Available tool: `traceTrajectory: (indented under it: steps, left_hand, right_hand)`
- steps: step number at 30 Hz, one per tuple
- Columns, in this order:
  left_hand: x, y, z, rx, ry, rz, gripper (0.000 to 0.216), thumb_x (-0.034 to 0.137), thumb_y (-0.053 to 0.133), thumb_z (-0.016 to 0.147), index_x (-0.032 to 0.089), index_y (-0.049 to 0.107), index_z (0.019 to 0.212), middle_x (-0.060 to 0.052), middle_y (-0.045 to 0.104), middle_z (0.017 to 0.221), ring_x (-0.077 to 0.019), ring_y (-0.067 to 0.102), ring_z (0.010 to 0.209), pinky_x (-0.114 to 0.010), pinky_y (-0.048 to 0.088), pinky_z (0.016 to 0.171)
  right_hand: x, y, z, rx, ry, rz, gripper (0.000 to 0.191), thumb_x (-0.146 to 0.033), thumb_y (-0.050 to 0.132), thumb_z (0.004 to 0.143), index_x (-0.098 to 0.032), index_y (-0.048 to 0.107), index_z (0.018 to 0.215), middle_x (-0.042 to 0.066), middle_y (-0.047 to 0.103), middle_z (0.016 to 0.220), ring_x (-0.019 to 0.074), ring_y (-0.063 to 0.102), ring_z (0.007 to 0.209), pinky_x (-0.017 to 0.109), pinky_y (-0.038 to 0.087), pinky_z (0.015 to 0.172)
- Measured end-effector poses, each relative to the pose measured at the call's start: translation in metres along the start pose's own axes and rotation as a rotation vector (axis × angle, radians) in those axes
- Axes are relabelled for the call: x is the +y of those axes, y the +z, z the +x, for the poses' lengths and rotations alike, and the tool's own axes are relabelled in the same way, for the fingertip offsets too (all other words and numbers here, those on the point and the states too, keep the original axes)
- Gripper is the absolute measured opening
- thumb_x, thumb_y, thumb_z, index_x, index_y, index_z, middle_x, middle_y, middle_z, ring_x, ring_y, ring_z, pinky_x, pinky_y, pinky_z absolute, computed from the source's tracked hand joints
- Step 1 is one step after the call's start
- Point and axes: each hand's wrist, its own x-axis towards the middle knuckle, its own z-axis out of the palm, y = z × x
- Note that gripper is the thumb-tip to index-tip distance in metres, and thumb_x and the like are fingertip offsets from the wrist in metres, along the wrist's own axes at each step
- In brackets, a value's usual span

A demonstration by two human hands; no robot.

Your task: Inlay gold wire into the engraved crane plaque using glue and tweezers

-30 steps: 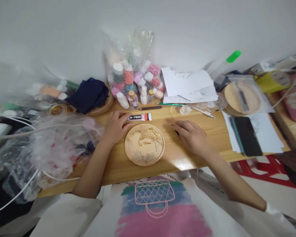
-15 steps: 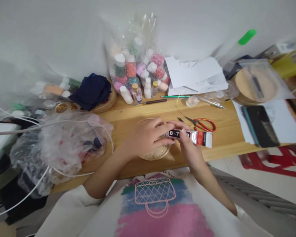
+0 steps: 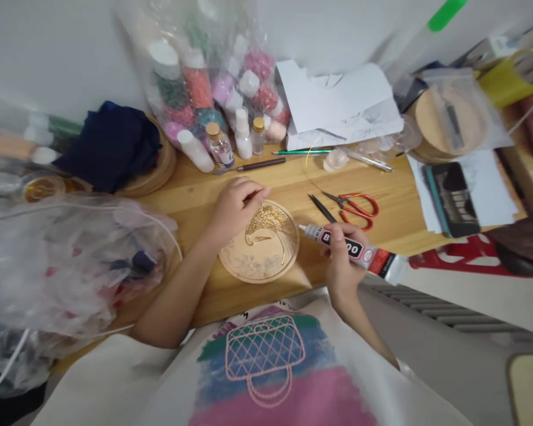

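My right hand (image 3: pixel 344 260) is closed around a glue tube (image 3: pixel 357 251) with a black, red and silver label. The tube's pale nozzle points left, at the right rim of a round wooden plaque (image 3: pixel 253 267). Gold wire in the shape of a bird (image 3: pixel 266 223) covers the plaque's upper part, and wave-like lines are drawn lower down. Over the plaque's upper left edge is my left hand (image 3: pixel 237 210), thumb and fingers pinched together; anything between them is too small to make out. Black tweezers (image 3: pixel 322 208) and red-handled scissors (image 3: pixel 355 208) lie just beyond the tube.
Behind stand small bottles (image 3: pixel 221 145) and a clear bag of bead jars (image 3: pixel 195 80). Crumpled plastic bags (image 3: pixel 80 260) with a white cable cover the left side. Papers (image 3: pixel 337 106) lie at the back, and a phone (image 3: pixel 453 198) sits to the right.
My hands have moved apart, uncovering the plaque. The left went back to the left; the tube's nozzle now shows uncapped. The view has shifted closer to the table.
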Motion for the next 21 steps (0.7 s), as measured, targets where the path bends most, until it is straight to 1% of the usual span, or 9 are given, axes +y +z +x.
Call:
traceTrajectory:
  steps: [2,5,7,10,12,16,21]
  left_hand:
    - [-0.003,0.000,-0.002,-0.009,0.004,-0.001,0.017,0.026,0.056,0.091,0.020,0.064,0.077,-0.001,0.064,0.080,-0.0153,0.057,0.079,-0.030,0.045,0.075]
    - [-0.004,0.000,-0.003,0.000,0.014,0.008,0.018,0.027,0.056,0.091,0.019,0.065,0.078,-0.001,0.064,0.079,-0.0153,0.058,0.079,-0.030,0.045,0.074]
    - [-0.003,0.000,-0.002,-0.001,0.012,0.019,0.018,0.026,0.056,0.091,0.019,0.065,0.078,-0.001,0.064,0.079,-0.0152,0.058,0.079,-0.030,0.046,0.074]
    - [-0.002,0.000,-0.002,-0.012,0.002,0.041,0.018,0.026,0.056,0.092,0.019,0.064,0.077,-0.001,0.064,0.080,-0.0150,0.058,0.079,-0.029,0.046,0.075]
    - [-0.001,0.000,-0.002,-0.017,-0.005,0.046,0.019,0.026,0.056,0.092,0.019,0.064,0.076,-0.001,0.064,0.080,-0.0151,0.057,0.079,-0.029,0.046,0.076]
    - [0.000,-0.001,-0.001,-0.031,-0.009,0.047,0.020,0.025,0.055,0.092,0.018,0.064,0.076,-0.001,0.064,0.081,-0.0155,0.058,0.080,-0.030,0.046,0.077]
    - [-0.001,0.000,-0.002,-0.028,0.020,0.072,0.019,0.024,0.055,0.093,0.017,0.065,0.077,-0.002,0.064,0.080,-0.0159,0.058,0.082,-0.030,0.045,0.077]
  right_hand:
    - [0.001,0.005,-0.004,0.035,-0.069,-0.038,0.030,-0.051,0.063,0.084,-0.022,0.062,0.078,-0.002,0.062,0.069,0.0117,0.054,0.054,0.026,0.043,0.050]
    - [0.000,0.006,-0.009,0.037,-0.148,-0.165,0.026,-0.046,0.059,0.088,-0.023,0.059,0.076,-0.001,0.060,0.065,0.0137,0.056,0.054,0.028,0.044,0.051]
    - [-0.002,0.005,-0.011,0.009,-0.166,-0.257,0.025,-0.044,0.057,0.090,-0.023,0.058,0.076,0.000,0.060,0.064,0.0155,0.057,0.056,0.030,0.046,0.053]
    - [-0.006,0.003,-0.012,-0.051,-0.143,-0.339,0.022,-0.041,0.058,0.090,-0.023,0.061,0.079,0.001,0.063,0.067,0.0169,0.059,0.060,0.031,0.048,0.056]
    - [-0.004,0.005,-0.012,-0.049,-0.162,-0.379,0.025,-0.045,0.059,0.090,-0.024,0.063,0.078,0.001,0.064,0.065,0.0173,0.059,0.060,0.032,0.048,0.057]
    - [0.005,0.011,-0.009,0.037,-0.270,-0.425,0.039,-0.059,0.055,0.087,-0.024,0.061,0.070,0.001,0.060,0.057,0.0177,0.056,0.054,0.033,0.046,0.055]
    - [0.008,0.013,-0.008,0.010,-0.281,-0.402,0.038,-0.058,0.057,0.086,-0.024,0.061,0.070,0.001,0.058,0.057,0.0179,0.055,0.056,0.033,0.045,0.056]
